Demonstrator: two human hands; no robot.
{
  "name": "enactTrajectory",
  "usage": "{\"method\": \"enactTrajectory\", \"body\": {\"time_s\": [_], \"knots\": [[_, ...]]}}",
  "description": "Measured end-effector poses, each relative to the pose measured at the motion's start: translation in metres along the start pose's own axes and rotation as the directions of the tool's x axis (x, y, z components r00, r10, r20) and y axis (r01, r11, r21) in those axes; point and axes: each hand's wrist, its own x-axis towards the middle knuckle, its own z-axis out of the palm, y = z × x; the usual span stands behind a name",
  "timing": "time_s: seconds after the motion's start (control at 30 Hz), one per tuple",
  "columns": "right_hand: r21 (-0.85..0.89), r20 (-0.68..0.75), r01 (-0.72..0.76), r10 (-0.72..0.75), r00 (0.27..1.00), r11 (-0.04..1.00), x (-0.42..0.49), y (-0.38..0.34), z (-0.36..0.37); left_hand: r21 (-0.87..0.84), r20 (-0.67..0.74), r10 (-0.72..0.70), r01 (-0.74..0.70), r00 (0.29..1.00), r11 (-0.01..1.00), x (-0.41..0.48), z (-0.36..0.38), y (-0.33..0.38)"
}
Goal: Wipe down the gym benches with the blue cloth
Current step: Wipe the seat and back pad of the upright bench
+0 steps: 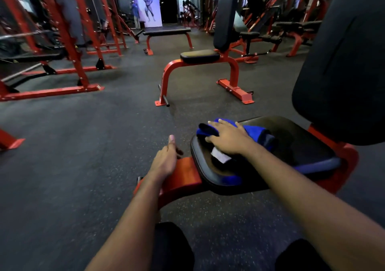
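A blue cloth [257,132] lies bunched on the black seat pad [302,145] of the nearest red-framed bench. My right hand [227,137] lies flat on top of the cloth, fingers spread and pointing left, pressing it onto the pad. A white tag [221,156] of the cloth shows just below that hand. My left hand [166,158] rests on the red frame arm [183,177] in front of the seat, thumb raised, fingers curled over the arm's far side. The bench's tall black backrest [341,66] rises at the right.
A second red bench with upright black backrest [225,18] and small seat [200,56] stands ahead. A flat bench [166,32] sits farther back. Red racks [68,41] line the left side. Dark rubber floor [83,145] lies between. A person [135,12] stands far off.
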Motion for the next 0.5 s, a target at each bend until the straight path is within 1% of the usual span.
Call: {"method": "enactTrajectory", "body": {"time_s": [0.07,0.1,0.13,0.23,0.3,0.37,0.5], "knots": [[-0.008,0.008,0.078,-0.078,0.997,0.997,-0.023,0.006,0.002,0.161,0.001,-0.027,0.026,1.0,0.987,-0.003,-0.009,-0.01],[0.001,0.012,0.085,-0.085,0.996,0.996,-0.029,0.01,0.003,0.229,-0.003,-0.023,0.023,1.0,0.973,-0.006,-0.01,-0.013],[0.007,0.013,0.066,-0.066,0.998,0.998,-0.03,0.012,0.001,0.272,-0.008,-0.013,0.015,1.0,0.962,-0.009,-0.009,-0.014],[-0.005,-0.007,-0.096,0.096,0.995,0.995,-0.009,-0.004,-0.001,0.356,-0.034,0.024,-0.011,0.999,0.934,-0.015,-0.005,-0.017],[-0.042,-0.005,-0.124,0.124,0.992,0.991,0.004,-0.022,0.001,0.391,-0.03,0.028,-0.014,0.999,0.92,-0.017,-0.004,-0.015],[-0.054,-0.013,-0.065,0.064,0.998,0.996,0.003,-0.03,0.007,0.416,-0.041,0.02,-0.001,0.999,0.91,-0.017,-0.005,-0.011],[-0.033,-0.069,0.083,-0.085,0.994,0.996,-0.05,-0.021,0.015,0.487,-0.021,0.019,-0.006,1.0,0.873,-0.014,-0.002,-0.003]]}}
